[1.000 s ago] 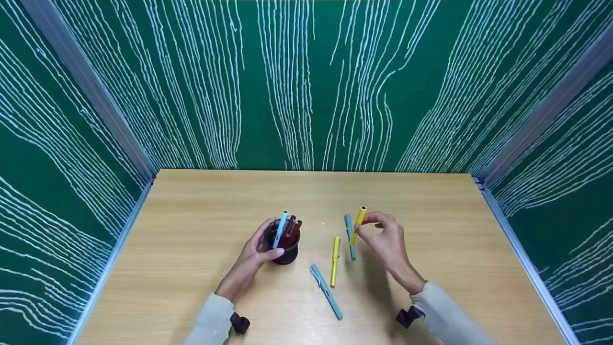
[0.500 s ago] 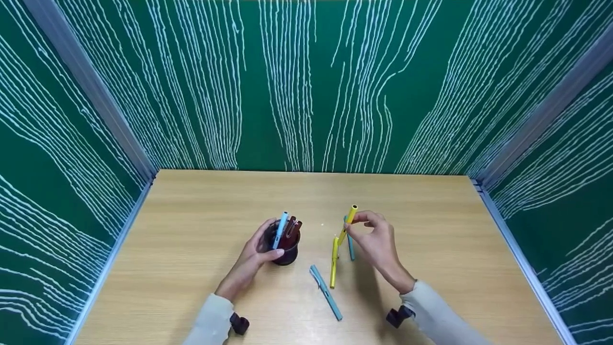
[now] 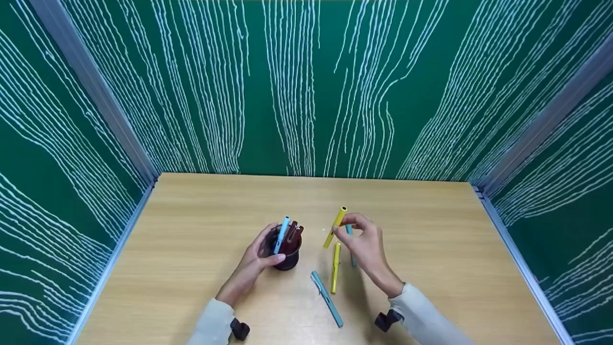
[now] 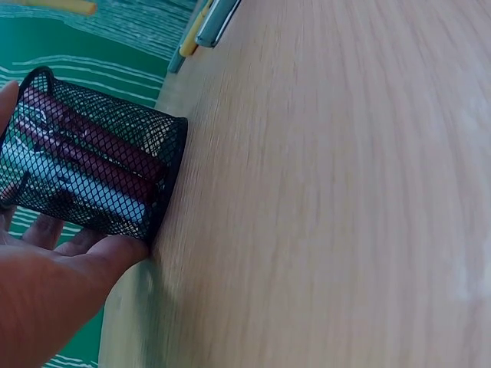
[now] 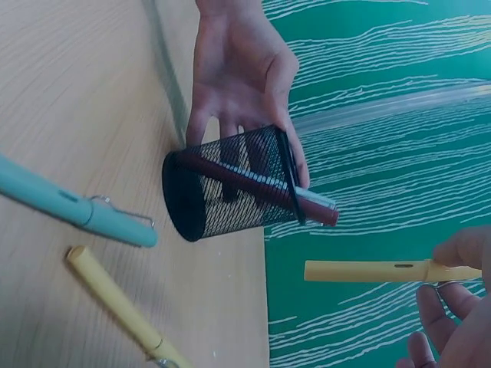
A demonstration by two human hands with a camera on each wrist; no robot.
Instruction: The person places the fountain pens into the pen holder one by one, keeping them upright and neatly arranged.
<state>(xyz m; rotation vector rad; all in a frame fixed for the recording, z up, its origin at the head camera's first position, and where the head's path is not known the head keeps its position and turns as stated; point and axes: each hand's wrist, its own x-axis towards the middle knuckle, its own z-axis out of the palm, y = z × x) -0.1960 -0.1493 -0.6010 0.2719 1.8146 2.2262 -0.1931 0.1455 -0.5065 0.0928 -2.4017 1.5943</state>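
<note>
My left hand (image 3: 251, 268) grips a black mesh pen holder (image 3: 289, 262), its thumb near the rim. Inside lean a light blue pen (image 3: 281, 235) and dark red pens (image 3: 292, 239). Between thumb and fingers, my right hand (image 3: 368, 247) pinches a yellow pen (image 3: 336, 224), raised above the table and right of the holder. In the right wrist view this yellow pen (image 5: 360, 271) is apart from the holder (image 5: 230, 184). Below it lies another yellow pen (image 3: 335, 270). Partly hidden by my right hand is a teal pen (image 3: 349, 230).
Another teal pen (image 3: 327, 299) lies nearer the front, between the forearms. The wooden table (image 3: 201, 206) meets green walls (image 3: 330, 96) with white wavy lines at the back and both sides. A dark wrist device (image 3: 389, 320) sits at the right cuff.
My right hand has moved left with the yellow pen, over the lying yellow pen and closer to the holder. The left hand keeps its hold on the pen holder.
</note>
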